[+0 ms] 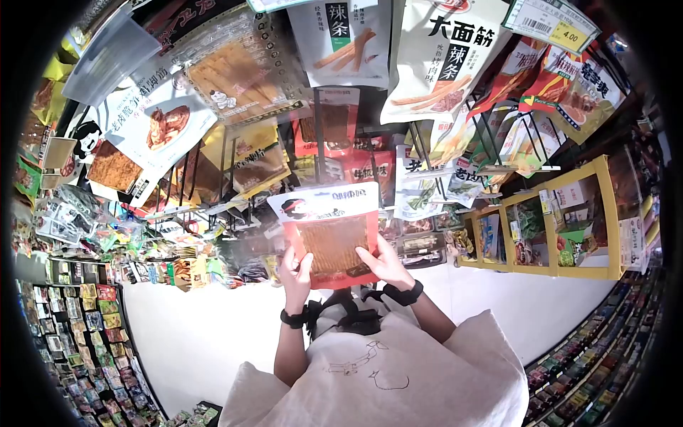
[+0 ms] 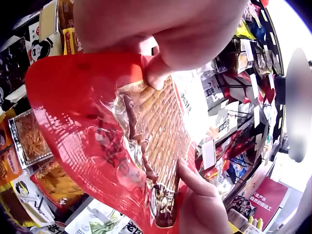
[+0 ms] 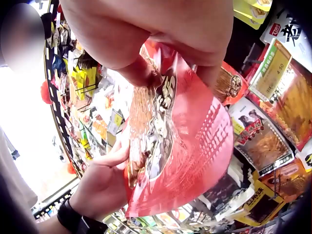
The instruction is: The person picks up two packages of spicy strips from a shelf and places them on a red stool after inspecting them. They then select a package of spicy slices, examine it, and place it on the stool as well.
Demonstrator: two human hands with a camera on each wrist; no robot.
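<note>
Head view: 2 hands, 1 left hand [image 1: 295, 274] and 1 right hand [image 1: 389, 263]; 1 held pack [image 1: 334, 245]; 2 black wristbands [image 1: 292, 318], 1 per wrist; 1 pale shirt [image 1: 427, 366]; 1 yellow rack [image 1: 580, 272]; 1 clear bin [image 1: 110, 53]; 2 large pale packs [image 1: 445, 57] marked 辣条; 1 tag [image 1: 551, 27] reading 4.00. Right wrist view: 1 label [image 3: 273, 73] reading 4.50; 2 red balls [image 3: 46, 92]. Left wrist view: 1 maroon sign [image 2: 268, 197]. The other hanging packs [image 1: 167, 121] overlap too much to count.
</note>
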